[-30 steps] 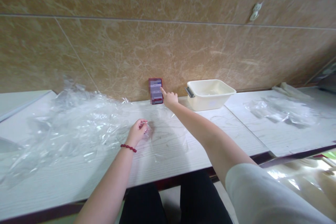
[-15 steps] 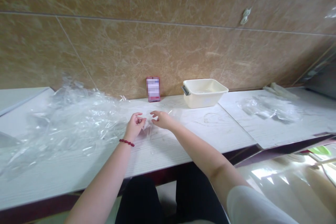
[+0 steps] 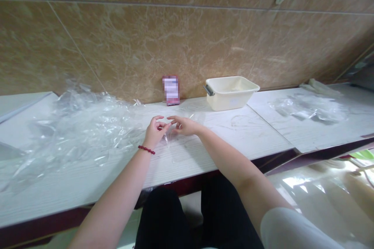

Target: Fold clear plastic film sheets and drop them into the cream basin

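At the far left a loose heap of clear plastic wrap (image 3: 76,124) lies spread over the white desk (image 3: 210,151), reaching back to the brown tiled wall (image 3: 131,46). Just beside its right edge is the left hand (image 3: 154,130), a red bead bracelet (image 3: 146,149) on its wrist; the fingers are curled in and the thumb and fingertips are pinched on a small clear bag (image 3: 168,139), which hangs down to touch the desk between the two hands. Behind, a phone (image 3: 171,90) leans upright against the wall. The right hand (image 3: 184,125) is loosely bent, its fingertips at the top of the same bag, close to the left hand's; I cannot tell if it grips. Further right a cream tub (image 3: 230,92) stands by the wall, then more clear plastic (image 3: 306,107) lies flat, well apart from the hands
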Demonstrator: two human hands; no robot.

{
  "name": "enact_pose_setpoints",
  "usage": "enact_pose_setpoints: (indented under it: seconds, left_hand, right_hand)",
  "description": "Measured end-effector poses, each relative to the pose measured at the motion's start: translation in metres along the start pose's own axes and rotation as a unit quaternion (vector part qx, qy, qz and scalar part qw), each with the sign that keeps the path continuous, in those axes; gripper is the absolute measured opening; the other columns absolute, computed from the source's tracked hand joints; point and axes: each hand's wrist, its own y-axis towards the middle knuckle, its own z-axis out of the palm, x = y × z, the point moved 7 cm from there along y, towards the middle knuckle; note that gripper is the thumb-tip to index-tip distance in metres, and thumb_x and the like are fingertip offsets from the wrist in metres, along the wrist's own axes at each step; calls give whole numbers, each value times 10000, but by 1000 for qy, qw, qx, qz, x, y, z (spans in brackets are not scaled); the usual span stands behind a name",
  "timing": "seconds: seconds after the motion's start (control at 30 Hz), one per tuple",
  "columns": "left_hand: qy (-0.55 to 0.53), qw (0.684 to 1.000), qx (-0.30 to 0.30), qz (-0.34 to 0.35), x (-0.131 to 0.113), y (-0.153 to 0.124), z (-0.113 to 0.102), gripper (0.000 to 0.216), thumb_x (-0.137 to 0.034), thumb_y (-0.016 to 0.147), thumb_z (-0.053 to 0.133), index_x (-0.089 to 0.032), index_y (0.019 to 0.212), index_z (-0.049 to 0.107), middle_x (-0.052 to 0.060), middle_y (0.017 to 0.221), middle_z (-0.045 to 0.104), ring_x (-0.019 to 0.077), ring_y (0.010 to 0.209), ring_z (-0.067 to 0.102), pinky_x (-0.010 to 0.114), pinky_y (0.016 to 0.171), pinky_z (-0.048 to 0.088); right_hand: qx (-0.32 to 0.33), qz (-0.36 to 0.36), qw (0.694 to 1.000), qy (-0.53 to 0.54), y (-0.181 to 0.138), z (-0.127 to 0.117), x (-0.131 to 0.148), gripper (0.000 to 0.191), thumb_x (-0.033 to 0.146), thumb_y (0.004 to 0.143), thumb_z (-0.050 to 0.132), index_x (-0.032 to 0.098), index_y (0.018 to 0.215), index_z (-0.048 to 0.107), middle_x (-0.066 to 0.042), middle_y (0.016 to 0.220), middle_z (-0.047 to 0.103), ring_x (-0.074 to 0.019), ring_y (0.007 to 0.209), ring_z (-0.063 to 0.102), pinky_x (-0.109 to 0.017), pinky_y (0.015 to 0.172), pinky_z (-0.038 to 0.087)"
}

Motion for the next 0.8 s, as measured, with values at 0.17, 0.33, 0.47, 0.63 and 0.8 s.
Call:
enact_pose_setpoints:
  seconds: [0.17,0.33,0.47,0.63,0.8]
  left_hand:
    - [-21,1000,13,-5,1,-1,2,468,-397,633,585,-170,995,395,4,627,595,121,548,555,223,524,418]
    - [-119,992,36,-19,0,-2,5,396,-416,705,500,-176,992,370,38,729,597,166,672,596,281,567,472]
    - [-122,992,42,-3,0,-2,4,332,-428,739,436,-177,953,400,15,705,559,154,669,585,281,574,474]
    - [79,993,75,43,-2,-1,-1,234,-383,740,429,-178,823,504,31,726,575,147,695,551,274,657,435]
    - [248,951,144,116,-9,-5,2,175,-341,680,500,-199,749,576,48,820,576,187,819,521,305,783,389]
  right_hand:
    - [-16,-9,1000,9,1,-2,0,547,162,677,529,156,1191,341,-14,827,579,-61,631,512,-198,638,420]
    - [-14,-6,1000,-21,3,-6,-4,275,142,690,493,134,961,539,-12,784,575,-56,632,491,-182,625,400]
    - [0,-21,999,-39,2,-8,-5,195,91,675,468,130,829,581,-6,757,582,-56,638,482,-172,624,382]
    - [30,-40,994,-98,0,-9,-4,224,24,610,466,143,730,614,3,715,565,-73,655,478,-171,626,364]
    - [65,-24,988,-140,-1,-7,-12,273,3,594,439,147,719,633,-5,727,567,-82,650,479,-172,628,357]
